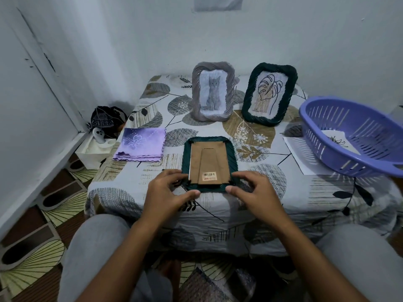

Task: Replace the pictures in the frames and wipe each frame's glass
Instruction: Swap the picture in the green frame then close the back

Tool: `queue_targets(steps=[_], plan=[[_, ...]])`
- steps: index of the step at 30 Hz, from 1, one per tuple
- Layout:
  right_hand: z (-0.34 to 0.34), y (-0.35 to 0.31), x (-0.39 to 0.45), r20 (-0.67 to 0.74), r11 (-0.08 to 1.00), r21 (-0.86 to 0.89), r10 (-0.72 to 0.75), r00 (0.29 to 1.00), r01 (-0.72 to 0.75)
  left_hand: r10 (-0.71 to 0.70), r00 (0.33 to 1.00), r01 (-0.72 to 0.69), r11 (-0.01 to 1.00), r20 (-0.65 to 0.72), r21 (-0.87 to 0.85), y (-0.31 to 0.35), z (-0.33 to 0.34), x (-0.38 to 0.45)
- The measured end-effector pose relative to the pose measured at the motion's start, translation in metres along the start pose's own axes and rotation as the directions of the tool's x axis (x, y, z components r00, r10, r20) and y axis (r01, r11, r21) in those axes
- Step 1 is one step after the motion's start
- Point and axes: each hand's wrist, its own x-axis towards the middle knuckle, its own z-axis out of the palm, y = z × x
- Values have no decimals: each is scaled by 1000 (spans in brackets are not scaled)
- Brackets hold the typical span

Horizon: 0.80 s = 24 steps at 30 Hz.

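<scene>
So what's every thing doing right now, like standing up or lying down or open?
Green frame: lying face down, cardboard backing up.
Left hand: gripping its near left corner.
Right hand: gripping its near right corner.
Grey cat frame: standing upright.
Dark leaf frame: standing upright.
Purple cloth: folded, lying flat.
Purple basket: tilted, a drawing inside.
Paper sheet: flat, partly under the basket.

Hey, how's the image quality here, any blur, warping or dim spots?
Head view: wide-angle warping bends the walls and table edges; the purple basket at the right edge looks smeared; light is dim and bluish; the face-down frame between the left hand and right hand stays sharp.
</scene>
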Motion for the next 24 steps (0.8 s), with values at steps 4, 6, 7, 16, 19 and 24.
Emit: queue_targets(steps=[4,6,7,16,19,24], plan=[[-19,-15,20,26,960,232,156,987,-158,-93,995,93,996,44,-6,11,-17,24],[-25,-22,36,85,864,426,257,963,-268,-131,990,132,991,59,-12,17,-20,42],[-27,-25,44,108,798,511,310,945,-320,-156,985,157,988,74,-1,19,-20,52],[-29,-41,73,257,605,588,490,833,-537,-411,892,431,898,187,-85,29,1,84],[-34,-48,75,260,596,619,458,850,-511,-441,880,468,868,177,-164,34,-2,87],[-45,-65,80,323,494,708,409,853,-505,-445,879,478,813,173,-334,46,-8,92]])
